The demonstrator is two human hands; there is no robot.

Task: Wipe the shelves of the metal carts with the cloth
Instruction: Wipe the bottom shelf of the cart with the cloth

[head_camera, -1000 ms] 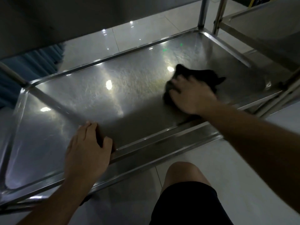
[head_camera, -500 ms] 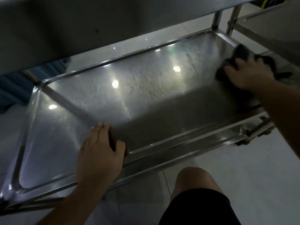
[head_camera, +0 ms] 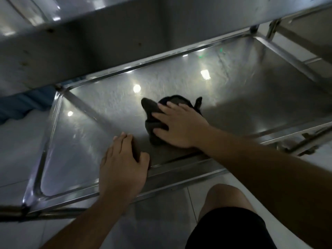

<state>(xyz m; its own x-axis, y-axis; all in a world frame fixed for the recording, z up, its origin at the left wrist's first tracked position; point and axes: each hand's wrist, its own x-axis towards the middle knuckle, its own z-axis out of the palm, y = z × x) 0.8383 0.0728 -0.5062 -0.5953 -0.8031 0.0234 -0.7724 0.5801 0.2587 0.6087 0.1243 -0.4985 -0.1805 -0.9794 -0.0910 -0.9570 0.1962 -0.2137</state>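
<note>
Since the earlier frames, the dark crumpled cloth has been swept from the far-right corner back to mid-shelf. Straight, spread fingers of the right hand press it flat, ungripped. The left hand rests with relaxed fingers over the near rim of the scratched stainless-steel cart shelf. Without a grip, the cloth may bunch or slip, leaving the left end unwiped.

Lower cart shelf: brushed steel, glossy, fine scratches, reflecting lights. Cloth: dark, matt, soft, crumpled. Upper shelf underside: duller grey metal. Floor tiles: pale, glossy.
</note>
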